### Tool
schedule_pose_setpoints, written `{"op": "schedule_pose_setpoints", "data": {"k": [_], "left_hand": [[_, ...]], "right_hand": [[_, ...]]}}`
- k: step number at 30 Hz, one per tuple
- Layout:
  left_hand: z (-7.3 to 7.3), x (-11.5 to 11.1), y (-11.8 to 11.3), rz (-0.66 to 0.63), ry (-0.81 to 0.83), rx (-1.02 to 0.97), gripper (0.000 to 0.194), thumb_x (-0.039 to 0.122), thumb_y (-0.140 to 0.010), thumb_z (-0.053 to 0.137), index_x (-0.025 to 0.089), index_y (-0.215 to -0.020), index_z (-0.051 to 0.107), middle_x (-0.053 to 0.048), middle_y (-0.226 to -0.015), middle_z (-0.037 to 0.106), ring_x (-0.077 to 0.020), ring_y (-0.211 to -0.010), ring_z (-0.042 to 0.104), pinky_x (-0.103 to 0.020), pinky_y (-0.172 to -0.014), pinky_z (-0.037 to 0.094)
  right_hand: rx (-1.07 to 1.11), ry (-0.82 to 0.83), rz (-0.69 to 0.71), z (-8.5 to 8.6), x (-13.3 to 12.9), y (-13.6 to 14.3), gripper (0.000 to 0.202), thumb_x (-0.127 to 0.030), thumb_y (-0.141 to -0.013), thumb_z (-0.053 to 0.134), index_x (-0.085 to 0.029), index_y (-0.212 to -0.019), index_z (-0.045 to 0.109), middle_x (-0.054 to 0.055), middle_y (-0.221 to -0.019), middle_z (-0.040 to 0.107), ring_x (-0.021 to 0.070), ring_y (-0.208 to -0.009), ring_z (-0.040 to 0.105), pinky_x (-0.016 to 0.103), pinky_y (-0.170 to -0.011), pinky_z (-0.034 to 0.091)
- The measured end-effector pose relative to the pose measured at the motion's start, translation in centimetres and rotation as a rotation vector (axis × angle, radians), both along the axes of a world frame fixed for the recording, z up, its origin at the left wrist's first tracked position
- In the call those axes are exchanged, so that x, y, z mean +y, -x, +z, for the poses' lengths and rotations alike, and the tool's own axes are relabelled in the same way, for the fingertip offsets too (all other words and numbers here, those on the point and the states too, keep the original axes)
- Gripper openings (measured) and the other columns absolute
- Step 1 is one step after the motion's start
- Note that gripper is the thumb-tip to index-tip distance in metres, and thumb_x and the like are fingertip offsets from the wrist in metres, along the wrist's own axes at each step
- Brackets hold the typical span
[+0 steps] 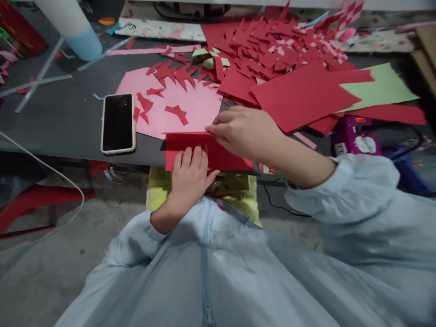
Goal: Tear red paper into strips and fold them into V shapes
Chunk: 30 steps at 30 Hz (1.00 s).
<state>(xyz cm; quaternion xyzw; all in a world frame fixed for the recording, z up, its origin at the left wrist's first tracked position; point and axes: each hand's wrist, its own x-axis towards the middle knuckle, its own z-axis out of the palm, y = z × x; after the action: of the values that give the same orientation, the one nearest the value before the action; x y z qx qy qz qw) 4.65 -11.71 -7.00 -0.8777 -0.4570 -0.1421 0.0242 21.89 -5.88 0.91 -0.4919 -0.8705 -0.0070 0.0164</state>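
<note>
Left hand [189, 175] palm down, fingers apart; right hand [240, 129] narrow, pinching; black table [78, 120] beneath; pink sheet [199, 109] farther off; red sheet [230, 159] at the table's near edge, left hand on it, right fingers at its far edge; phone [118, 122] left; red scraps [177, 113] on pink; I'd judge uneven pressure could skew the red sheet, and its near-edge position could let it slip off.

Solid red is the colour of the folded rectangular paper sheet [221, 152] at centre, plain pink that of the large paper sheet [195, 109] above it, pale green that of the paper sheet [378, 88] at upper right, and pink-and-red checks pattern the small woven paper piece [349, 12] in the top right corner area.
</note>
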Motion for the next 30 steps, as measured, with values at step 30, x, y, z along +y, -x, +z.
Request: {"op": "schedule_pose_setpoints", "data": {"k": [30], "left_hand": [[-0.4,0.2,3.1,-0.129,-0.121,-0.073,0.044,0.029,-0.097,0.046,0.006,-0.131,0.060,-0.015,-0.138,0.061,-0.0300,-0.124,0.061,-0.042,-0.101,0.044]], "right_hand": [[-0.026,-0.066,0.059,-2.7,-5.7,0.5,0.034,-0.028,-0.099,0.043,-0.013,-0.113,0.071,0.014,-0.107,0.072,0.0250,-0.089,0.061,0.036,-0.075,0.049]]}}
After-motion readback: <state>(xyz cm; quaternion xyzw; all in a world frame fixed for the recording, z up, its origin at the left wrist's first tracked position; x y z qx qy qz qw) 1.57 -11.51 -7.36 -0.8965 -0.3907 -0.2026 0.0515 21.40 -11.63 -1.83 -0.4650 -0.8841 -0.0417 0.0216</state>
